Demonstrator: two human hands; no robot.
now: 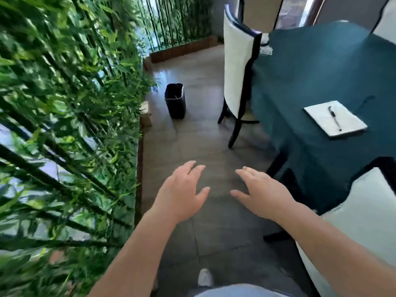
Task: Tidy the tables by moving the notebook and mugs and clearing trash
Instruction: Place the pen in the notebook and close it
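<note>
A white notebook (336, 118) lies on the teal tablecloth of the table (310, 82) at the right, with a black pen (334, 120) resting on it. My left hand (182, 191) and my right hand (263, 191) hover palm-down over the floor in front of me, fingers spread, each holding nothing. A black trash bin (175, 100) stands on the floor ahead, well beyond both hands. A white crumpled item (265, 46) sits at the table's far left edge. No mugs are in view.
A wall of green bamboo plants (64, 125) runs along the left. A white-backed chair (235, 71) stands by the table, and another chair (364, 221) is close at my right. Grey floor tiles (203, 142) form an aisle between plants and table.
</note>
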